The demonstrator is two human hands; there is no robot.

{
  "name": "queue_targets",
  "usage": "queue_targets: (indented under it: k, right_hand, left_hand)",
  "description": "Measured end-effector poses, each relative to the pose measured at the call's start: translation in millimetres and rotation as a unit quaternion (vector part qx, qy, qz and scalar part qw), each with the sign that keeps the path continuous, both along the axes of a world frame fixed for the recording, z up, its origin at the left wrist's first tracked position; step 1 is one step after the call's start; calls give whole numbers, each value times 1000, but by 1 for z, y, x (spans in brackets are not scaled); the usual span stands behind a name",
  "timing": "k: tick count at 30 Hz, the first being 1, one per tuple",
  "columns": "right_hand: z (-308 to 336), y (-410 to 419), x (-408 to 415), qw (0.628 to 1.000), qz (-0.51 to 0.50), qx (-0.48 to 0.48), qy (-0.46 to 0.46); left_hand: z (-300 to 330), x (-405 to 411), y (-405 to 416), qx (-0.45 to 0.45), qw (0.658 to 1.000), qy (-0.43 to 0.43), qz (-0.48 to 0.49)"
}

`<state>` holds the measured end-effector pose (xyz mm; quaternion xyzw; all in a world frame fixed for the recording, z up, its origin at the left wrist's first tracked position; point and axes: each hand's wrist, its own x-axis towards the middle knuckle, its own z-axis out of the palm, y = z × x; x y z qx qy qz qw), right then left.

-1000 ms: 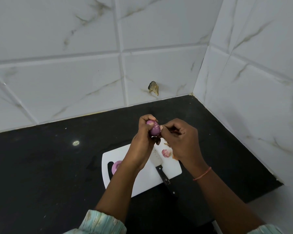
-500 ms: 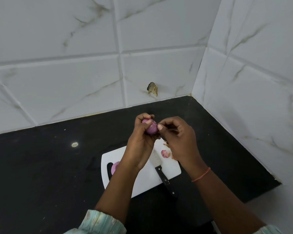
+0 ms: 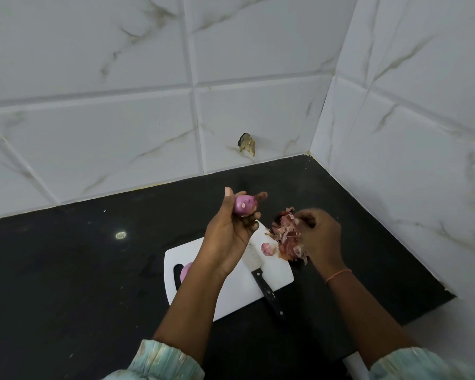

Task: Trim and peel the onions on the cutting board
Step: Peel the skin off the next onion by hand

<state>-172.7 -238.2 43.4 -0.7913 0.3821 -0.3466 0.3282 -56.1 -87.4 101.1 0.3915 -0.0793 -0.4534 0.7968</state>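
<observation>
left hand [image 3: 228, 237] grips onion [image 3: 244, 205]; right hand [image 3: 320, 237] over peels [image 3: 287, 239].

Text check | I find no legible writing, brand, number or sign — wall tiles [image 3: 137, 127], cutting board [image 3: 231, 294], knife [image 3: 266, 289] handle and counter [image 3: 66, 270] all read blank | knife blade too blurred to judge

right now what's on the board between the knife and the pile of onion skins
In the head view, one small trimmed onion piece lies on the white cutting board, between the knife blade and the pile of skins.
</observation>
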Motion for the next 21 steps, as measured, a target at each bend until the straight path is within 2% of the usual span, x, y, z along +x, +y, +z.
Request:
queue_targets:
  k: [4,6,8,11,12,15,21]
  right_hand:
    - [-29,-7,-9,996,13,13,86]
    - [-30,-2,-6,992,30,-27,117]
    - [-16,8,-1,995,38,-50,74]
    - [27,34,8,986,110,-69,-100]
    - [40,43,12,978,142,-81,-127]
    - [57,55,24,966,210,-87,-120]
    - [58,53,30,966,205,-47,-151]
  left_hand:
    - [-1,2,-1,-19,997,76,6]
    - [-2,3,-1,-24,995,100,1]
    - [-4,2,-2,-14,994,104,-9]
    - [-6,1,-3,21,997,75,-8]
    - [-7,1,-3,29,997,66,-6]
    - [-3,-1,-1,22,998,51,-27]
    - [-6,0,0,47,997,22,-65]
